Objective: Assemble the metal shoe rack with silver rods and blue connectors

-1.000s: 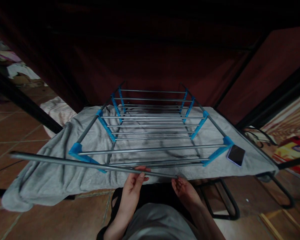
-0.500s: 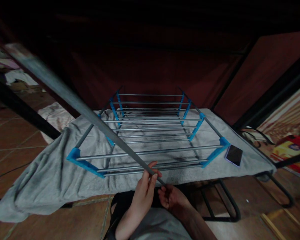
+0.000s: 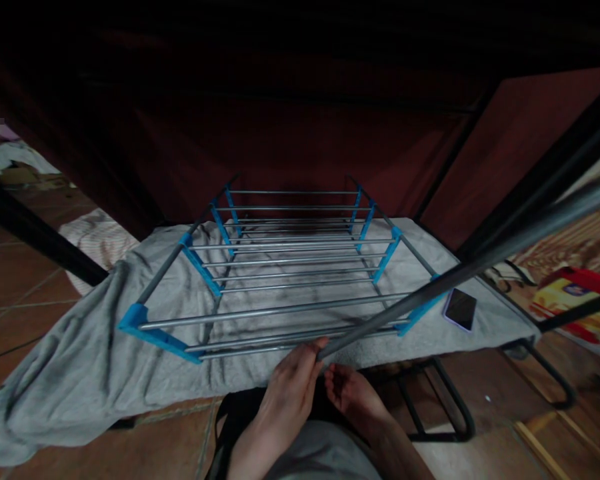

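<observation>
My left hand [image 3: 291, 383] is closed around the lower end of a long grey metal tube [image 3: 420, 293], which slants up to the right edge of the view. Just right of that end is my right hand [image 3: 355, 399], palm up with fingers loosely curled, apart from the tube; nothing shows in it. Beyond both hands stands a rack of thin metal bars [image 3: 280, 311] joined by blue plastic connectors [image 3: 139, 319]. The tube passes in front of the rack's right front corner and partly hides it.
A grey blanket [image 3: 95, 373] covers the surface under the rack. A phone [image 3: 460, 309] lies on it at the right. Behind is a dark red panel [image 3: 290, 147]. A black metal frame [image 3: 450, 400] and a red and yellow bag [image 3: 575, 300] are at the right.
The tube has swung from slanting up left to slanting up right. My left hand has turned with it, back of the hand now facing up. My right hand has come away from the tube's end.
</observation>
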Demonstrator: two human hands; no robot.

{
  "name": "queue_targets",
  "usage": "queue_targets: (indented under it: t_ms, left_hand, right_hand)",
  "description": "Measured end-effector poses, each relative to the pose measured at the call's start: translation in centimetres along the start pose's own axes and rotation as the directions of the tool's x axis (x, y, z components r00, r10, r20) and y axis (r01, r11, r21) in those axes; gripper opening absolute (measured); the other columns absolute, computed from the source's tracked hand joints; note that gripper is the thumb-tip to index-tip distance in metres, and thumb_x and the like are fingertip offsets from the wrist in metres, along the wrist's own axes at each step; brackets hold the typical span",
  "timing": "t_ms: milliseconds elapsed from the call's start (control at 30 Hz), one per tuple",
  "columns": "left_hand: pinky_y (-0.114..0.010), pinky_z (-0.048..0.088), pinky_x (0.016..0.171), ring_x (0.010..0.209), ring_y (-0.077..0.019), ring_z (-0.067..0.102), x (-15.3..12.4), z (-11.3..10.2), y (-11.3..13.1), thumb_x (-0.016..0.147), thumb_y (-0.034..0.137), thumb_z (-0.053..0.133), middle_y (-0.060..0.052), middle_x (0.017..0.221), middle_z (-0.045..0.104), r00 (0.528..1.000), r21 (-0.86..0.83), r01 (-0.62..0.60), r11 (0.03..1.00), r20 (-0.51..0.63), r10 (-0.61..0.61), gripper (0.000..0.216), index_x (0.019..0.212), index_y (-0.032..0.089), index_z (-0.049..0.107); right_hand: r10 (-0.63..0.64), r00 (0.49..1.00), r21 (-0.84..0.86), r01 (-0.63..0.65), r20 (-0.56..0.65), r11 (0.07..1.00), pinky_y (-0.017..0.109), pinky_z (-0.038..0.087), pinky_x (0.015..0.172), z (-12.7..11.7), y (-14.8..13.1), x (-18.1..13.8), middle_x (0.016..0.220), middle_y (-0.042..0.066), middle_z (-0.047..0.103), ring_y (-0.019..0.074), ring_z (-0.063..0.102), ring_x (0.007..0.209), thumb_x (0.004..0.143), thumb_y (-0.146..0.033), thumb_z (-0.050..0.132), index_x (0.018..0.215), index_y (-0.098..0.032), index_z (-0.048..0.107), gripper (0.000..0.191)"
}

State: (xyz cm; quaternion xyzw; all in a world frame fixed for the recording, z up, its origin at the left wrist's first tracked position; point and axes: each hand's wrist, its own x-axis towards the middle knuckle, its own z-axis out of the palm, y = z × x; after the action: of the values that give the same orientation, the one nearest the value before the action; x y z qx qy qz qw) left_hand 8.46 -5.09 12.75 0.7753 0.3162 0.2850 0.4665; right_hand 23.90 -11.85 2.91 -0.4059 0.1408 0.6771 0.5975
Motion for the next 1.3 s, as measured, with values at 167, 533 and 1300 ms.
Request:
queue_targets:
  t_ms: [167, 533, 1300]
  left_hand:
    - [-0.031, 0.046, 0.099, 0.112, -0.0188, 0.058, -0.3, 0.3, -1.2, 0.094, 0.028, 0.038, -0.005, 0.121, 0.063, 0.996, 0.252, -0.028, 0.967, 0.084, 0.007, 0.043, 0.134, 0.036, 0.051]
    - [-0.035, 0.048, 0.094, 0.103, -0.0216, 0.061, 0.3, 0.7, -3.7, 0.093, 0.022, 0.035, -0.007, 0.117, 0.065, 0.987, 0.49, 0.0, 0.872, 0.139, -0.078, 0.045, 0.131, 0.033, 0.056]
    - [-0.04, 0.041, 0.1, 0.111, -0.0232, 0.058, -0.2, -0.4, -8.0, 0.09, 0.015, 0.032, -0.009, 0.121, 0.063, 0.973, 0.624, 0.047, 0.78, 0.149, -0.178, 0.047, 0.128, 0.026, 0.058]
  right_hand:
    - [-0.095, 0.993, -0.012, 0.096, 0.076, 0.995, 0.023, 0.049, 0.066, -0.9, -0.7, 0.0, 0.079, 0.006, 0.067, 0.0134, 0.062, 0.072, 0.082, -0.013, 0.053, 0.084, -0.012, 0.064, 0.011]
    - [-0.179, 0.981, -0.037, 0.182, 0.076, 0.983, 0.025, 0.049, 0.07, -1.8, -2.7, 0.1, 0.081, 0.006, 0.066, 0.0122, 0.062, 0.072, 0.084, -0.015, 0.055, 0.085, -0.013, 0.063, 0.008]
    - [-0.521, 0.852, -0.071, 0.524, 0.061, 0.849, 0.036, 0.053, 0.089, -5.0, -5.6, 0.2, 0.099, 0.006, 0.069, 0.018, 0.067, 0.087, 0.065, -0.025, 0.083, 0.09, -0.018, 0.065, 0.031]
